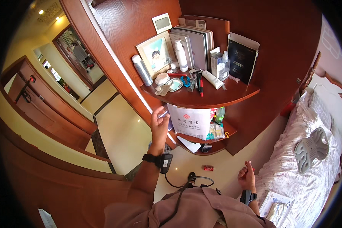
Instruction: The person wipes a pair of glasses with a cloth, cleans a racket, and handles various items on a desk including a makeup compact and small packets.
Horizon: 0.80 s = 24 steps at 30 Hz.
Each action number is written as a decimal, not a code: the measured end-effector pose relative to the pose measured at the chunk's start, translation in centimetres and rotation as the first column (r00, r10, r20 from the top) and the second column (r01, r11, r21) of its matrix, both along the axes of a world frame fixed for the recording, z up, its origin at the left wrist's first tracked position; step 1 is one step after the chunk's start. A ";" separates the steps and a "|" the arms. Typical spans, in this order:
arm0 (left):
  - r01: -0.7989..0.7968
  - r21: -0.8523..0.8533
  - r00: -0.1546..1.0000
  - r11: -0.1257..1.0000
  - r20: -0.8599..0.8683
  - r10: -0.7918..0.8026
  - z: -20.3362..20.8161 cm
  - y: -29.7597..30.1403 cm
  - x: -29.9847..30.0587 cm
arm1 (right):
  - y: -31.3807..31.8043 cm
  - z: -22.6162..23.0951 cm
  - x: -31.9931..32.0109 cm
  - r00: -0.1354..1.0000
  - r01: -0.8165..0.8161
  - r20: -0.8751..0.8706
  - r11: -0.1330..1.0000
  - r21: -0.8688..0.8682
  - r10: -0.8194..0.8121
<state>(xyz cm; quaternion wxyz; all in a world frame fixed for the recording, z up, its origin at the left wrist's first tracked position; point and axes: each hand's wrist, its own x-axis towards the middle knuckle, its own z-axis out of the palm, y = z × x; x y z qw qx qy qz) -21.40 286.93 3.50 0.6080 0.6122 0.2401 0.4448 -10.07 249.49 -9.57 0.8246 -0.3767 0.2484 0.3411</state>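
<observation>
Shows at far left a brown wooden door (49,108) with a black handle, beside pale, glossy floor tiles (129,121). Shows next, on the upper tier of a curved, red-brown wooden corner shelf (235,93), a silver cylindrical can (142,71) just beside a pale wooden picture frame (142,49). Holds the left hand (159,118) raised below that tier's left end, fingers bent toward the thumb, right by the left edge of an upright white paper bag (190,122) with a red emblem; cannot tell whether pinching or touching it. Has the bag on the tier below, directly under a round white jar (162,78), an oval pale-green dish (174,84), a white pump bottle (181,57) and a coiled blue hair tie (186,81). Shows further right a white squeeze tube (212,79), a clear spray bottle (224,67) and an upright black box (242,57); on the floor, a small red packet (208,167). Holds the right hand (247,177) low near the bed, fingers loosely curled; cannot tell whether gripping anything. Ends rightward with a floral-covered bed (281,163), bearing a grey plastic piece with cut-outs (306,152).
</observation>
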 end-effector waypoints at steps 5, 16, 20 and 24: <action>-0.106 0.082 0.994 0.991 0.042 0.102 -1.7 4.6 1.4 | 1.7 0.4 -0.5 1.000 -0.009 0.019 0.999 -0.046 0.010; -0.180 0.141 0.983 0.974 -0.004 0.183 -1.2 3.0 3.5 | 0.1 -1.3 -1.6 0.982 0.185 -0.068 0.969 0.166 -0.176; -0.105 0.176 0.994 0.979 0.022 0.103 -1.3 -0.3 4.5 | -3.3 -2.1 -2.4 0.950 0.295 -0.163 0.937 0.189 -0.266; 0.009 0.146 0.999 0.989 0.035 -0.014 -1.6 -4.4 5.5 | -8.5 -4.1 -3.8 0.940 0.337 -0.156 0.889 0.311 -0.302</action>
